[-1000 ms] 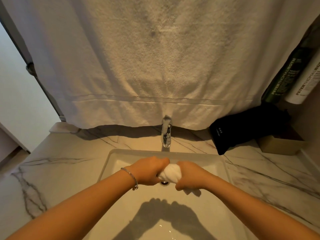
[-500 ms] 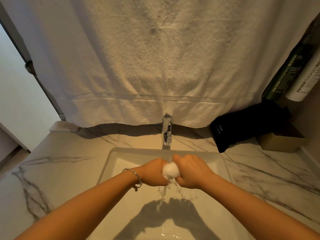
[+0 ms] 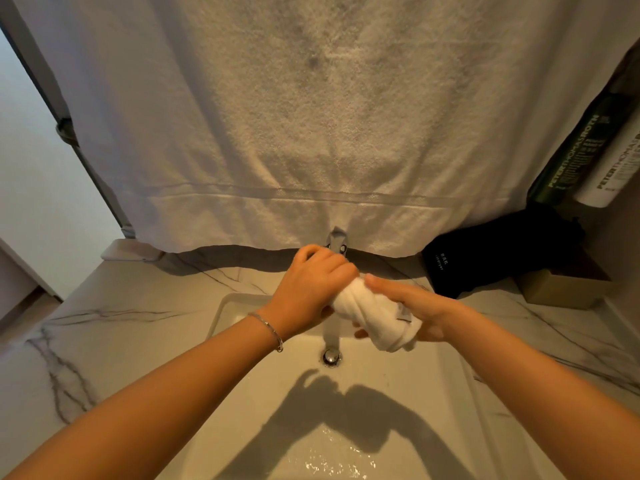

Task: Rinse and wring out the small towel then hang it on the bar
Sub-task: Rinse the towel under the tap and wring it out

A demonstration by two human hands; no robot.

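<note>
The small white towel (image 3: 374,315) is twisted into a tight roll above the white sink (image 3: 450,375). My left hand (image 3: 308,289), with a thin bracelet on the wrist, is closed around the roll's upper left end, just in front of the chrome faucet (image 3: 337,239). My right hand (image 3: 415,306) holds the lower right end, thumb laid along the top of the roll. The towel bar is not in view.
A large white towel (image 3: 329,116) hangs across the back and hides the wall. A black pouch (image 3: 485,251), a tan box (image 3: 561,289) and two tubes (image 3: 581,157) stand at the right. The marble counter (image 3: 121,323) surrounds the sink; the drain (image 3: 331,356) lies below my hands.
Both hands have lifted toward the faucet and turned. The towel, squeezed to a small ball between the fists before, now shows as a longer twisted roll. Water no longer drips from it.
</note>
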